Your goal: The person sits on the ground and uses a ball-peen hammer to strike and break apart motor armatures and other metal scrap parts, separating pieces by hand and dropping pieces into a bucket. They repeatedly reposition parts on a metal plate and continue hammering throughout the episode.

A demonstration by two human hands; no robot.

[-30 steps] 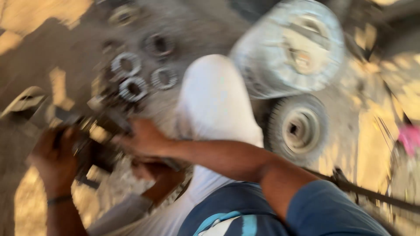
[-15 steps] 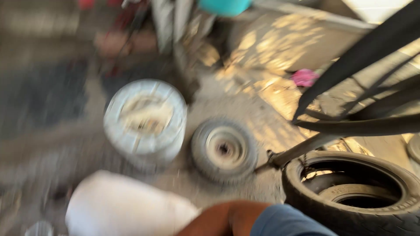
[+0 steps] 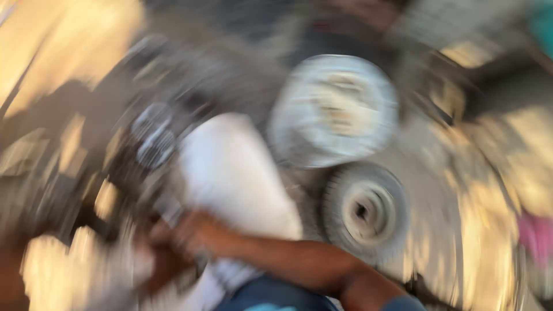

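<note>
view: heavy motion blur, detail mostly lost
R hand (image 3: 193, 233): near left-centre, forearm reaching in from near right; sits at dark metal parts (image 3: 152, 144), prob. touching; grip can't tell, fingers smeared
L hand: can't make out in the near-left blur; grip can't tell
parts: left of white-clad knee (image 3: 230, 173), on sandy ground (image 3: 75, 34)
progress: judged mid-job, parts loose on ground, nothing visibly fitted; how much left, can't tell
round pale disc (image 3: 334, 109): far centre, flat
small wheel (image 3: 364, 212): just nearer than disc, grey tyre, pale hub
pkgs/labels/signs: none legible; pink blob (image 3: 536, 239) far right, kind unclear
</note>
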